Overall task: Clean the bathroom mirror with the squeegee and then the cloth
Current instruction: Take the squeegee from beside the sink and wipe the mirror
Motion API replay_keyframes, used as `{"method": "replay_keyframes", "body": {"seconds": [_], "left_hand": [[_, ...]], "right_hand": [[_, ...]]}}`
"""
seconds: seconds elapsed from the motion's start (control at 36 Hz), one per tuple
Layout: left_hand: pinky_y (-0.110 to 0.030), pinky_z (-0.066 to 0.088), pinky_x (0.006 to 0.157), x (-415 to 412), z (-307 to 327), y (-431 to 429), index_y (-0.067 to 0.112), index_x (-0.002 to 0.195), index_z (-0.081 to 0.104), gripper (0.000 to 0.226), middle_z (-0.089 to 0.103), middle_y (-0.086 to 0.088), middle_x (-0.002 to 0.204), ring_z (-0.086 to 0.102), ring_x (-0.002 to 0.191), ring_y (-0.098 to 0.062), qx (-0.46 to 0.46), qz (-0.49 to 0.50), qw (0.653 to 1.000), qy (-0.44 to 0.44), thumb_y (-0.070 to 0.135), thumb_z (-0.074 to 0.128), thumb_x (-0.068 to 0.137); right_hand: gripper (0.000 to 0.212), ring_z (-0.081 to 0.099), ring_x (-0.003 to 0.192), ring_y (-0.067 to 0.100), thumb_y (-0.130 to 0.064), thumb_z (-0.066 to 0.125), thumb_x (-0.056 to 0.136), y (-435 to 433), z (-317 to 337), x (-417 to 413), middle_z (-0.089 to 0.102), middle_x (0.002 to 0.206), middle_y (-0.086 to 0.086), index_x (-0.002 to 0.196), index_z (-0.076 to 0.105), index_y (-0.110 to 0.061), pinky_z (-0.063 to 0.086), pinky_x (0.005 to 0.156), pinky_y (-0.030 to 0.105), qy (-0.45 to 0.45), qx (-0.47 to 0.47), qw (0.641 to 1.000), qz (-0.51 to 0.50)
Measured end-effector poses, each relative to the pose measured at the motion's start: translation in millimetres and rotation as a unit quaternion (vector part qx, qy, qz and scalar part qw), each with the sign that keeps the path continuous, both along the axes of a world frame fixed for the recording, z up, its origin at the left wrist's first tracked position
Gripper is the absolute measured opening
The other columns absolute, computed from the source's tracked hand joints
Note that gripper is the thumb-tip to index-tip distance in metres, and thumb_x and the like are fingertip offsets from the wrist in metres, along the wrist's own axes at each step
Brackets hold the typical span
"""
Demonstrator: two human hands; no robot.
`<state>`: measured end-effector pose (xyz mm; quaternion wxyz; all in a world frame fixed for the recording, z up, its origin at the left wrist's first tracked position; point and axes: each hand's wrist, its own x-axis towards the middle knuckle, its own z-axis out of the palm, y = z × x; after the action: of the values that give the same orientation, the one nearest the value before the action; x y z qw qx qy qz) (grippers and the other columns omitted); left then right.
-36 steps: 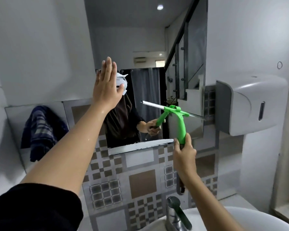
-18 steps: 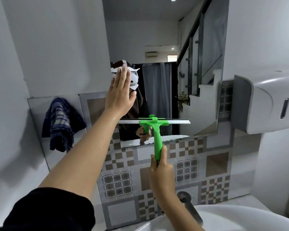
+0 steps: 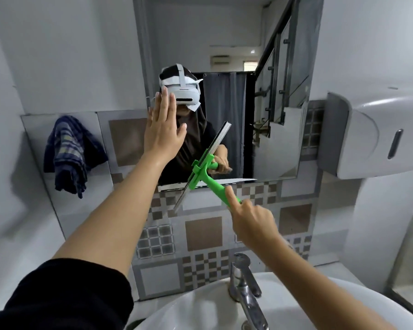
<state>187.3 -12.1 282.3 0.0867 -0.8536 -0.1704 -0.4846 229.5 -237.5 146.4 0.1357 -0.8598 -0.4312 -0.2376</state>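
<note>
A bathroom: white basin (image 3: 200, 306) with chrome tap (image 3: 244, 289), wall mirror (image 3: 224, 55), patterned tiles (image 3: 200, 234).

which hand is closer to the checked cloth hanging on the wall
Left. The left hand is flat on the mirror, right of the cloth. The right hand holds the squeegee farther right, lower.

No readable text anywhere in the frame.

The white plastic wall dispenser (image 3: 377, 134) at the right edge carries no legible label or brand (only a dark slot on its front), and the green plastic squeegee (image 3: 206, 173) at centre, the white headset (image 3: 184, 92) reflected in the frameless wall mirror (image 3: 267, 44) and the chrome tap (image 3: 244, 289) at the bottom show no lettering or numbers.
</note>
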Motion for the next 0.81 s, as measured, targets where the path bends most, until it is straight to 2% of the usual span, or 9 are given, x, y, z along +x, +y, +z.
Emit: {"method": "replay_keyframes", "body": {"seconds": [0.11,0.19,0.25,0.33,0.47,0.58,0.72,0.81], "left_hand": [[-0.042,0.003,0.118,4.2,-3.6,-5.1,0.007,0.147,-0.002,0.075,-0.009,-0.011,0.157,-0.007,0.144,-0.025,-0.017,0.004,1.0,-0.013,0.031,0.046,0.094],[-0.042,0.004,0.118,9.0,-7.2,-6.8,0.008,0.147,-0.002,0.077,-0.008,-0.011,0.157,-0.006,0.144,-0.025,-0.03,0.004,0.999,-0.023,0.033,0.047,0.094],[-0.042,0.005,0.119,12.5,-10.1,-8.7,0.008,0.147,-0.004,0.079,-0.008,-0.012,0.157,-0.007,0.144,-0.025,-0.033,0.006,0.999,-0.025,0.035,0.048,0.093],[-0.041,0.004,0.118,17.7,-16.5,-13.7,0.01,0.147,-0.006,0.082,-0.01,-0.011,0.157,-0.008,0.144,-0.024,-0.038,0.01,0.999,-0.02,0.038,0.049,0.093],[-0.043,0.001,0.117,24.6,-30.3,-23.9,0.011,0.147,-0.007,0.085,-0.012,-0.011,0.157,-0.009,0.144,-0.025,-0.038,0.002,0.999,-0.001,0.038,0.052,0.091],[-0.045,0.0,0.117,25.7,-38.1,-28.0,0.011,0.147,-0.006,0.086,-0.01,-0.011,0.157,-0.009,0.144,-0.026,-0.038,0.0,0.999,0.005,0.035,0.055,0.091],[-0.048,0.002,0.117,24.8,-45.9,-27.5,0.012,0.147,-0.003,0.086,-0.01,-0.011,0.157,-0.008,0.144,-0.026,-0.04,-0.005,0.999,0.012,0.035,0.057,0.09],[-0.048,0.002,0.117,25.1,-51.7,-27.7,0.013,0.147,-0.004,0.087,-0.01,-0.011,0.157,-0.008,0.144,-0.026,-0.04,-0.005,0.999,0.015,0.035,0.057,0.089]], "right_hand": [[0.059,0.055,0.06,0.018,-0.016,0.031,0.1,-22.8,0.8,24.9,0.063,0.099,0.012,0.147,-0.005,-0.017,0.049,0.052,0.028,-0.024,-0.006,1.0,-0.009],[0.058,0.062,0.06,0.022,-0.019,0.037,0.098,-39.4,-4.5,39.9,0.065,0.091,0.012,0.147,0.006,-0.014,0.052,0.05,0.033,-0.024,0.013,0.999,-0.03],[0.059,0.06,0.054,0.025,-0.017,0.046,0.095,-47.9,-9.7,46.8,0.066,0.083,0.014,0.146,0.017,-0.011,0.044,0.043,0.031,-0.008,0.037,0.998,-0.047],[0.058,0.053,0.051,0.023,-0.016,0.044,0.096,-55.9,-17.9,50.8,0.067,0.084,0.012,0.146,0.016,-0.01,0.042,0.043,0.031,0.031,0.054,0.997,-0.054],[0.058,0.045,0.048,0.015,-0.02,0.045,0.097,-57.7,-30.4,50.5,0.067,0.087,0.01,0.146,0.015,-0.009,0.021,0.038,0.017,0.056,0.084,0.994,-0.037],[0.06,0.044,0.047,0.009,-0.024,0.042,0.097,-54.3,-39.8,51.3,0.065,0.091,0.008,0.147,0.012,-0.011,0.025,0.04,0.015,0.091,0.098,0.99,-0.035],[0.058,0.049,0.054,0.015,-0.026,0.044,0.096,-58.1,-50.5,50.2,0.065,0.089,0.008,0.146,0.017,-0.011,0.026,0.041,0.016,0.119,0.135,0.983,-0.046],[0.056,0.052,0.056,0.018,-0.025,0.044,0.096,-58.7,-58.9,48.2,0.065,0.086,0.009,0.145,0.02,-0.011,0.04,0.046,0.023,0.146,0.148,0.977,-0.055]]}}
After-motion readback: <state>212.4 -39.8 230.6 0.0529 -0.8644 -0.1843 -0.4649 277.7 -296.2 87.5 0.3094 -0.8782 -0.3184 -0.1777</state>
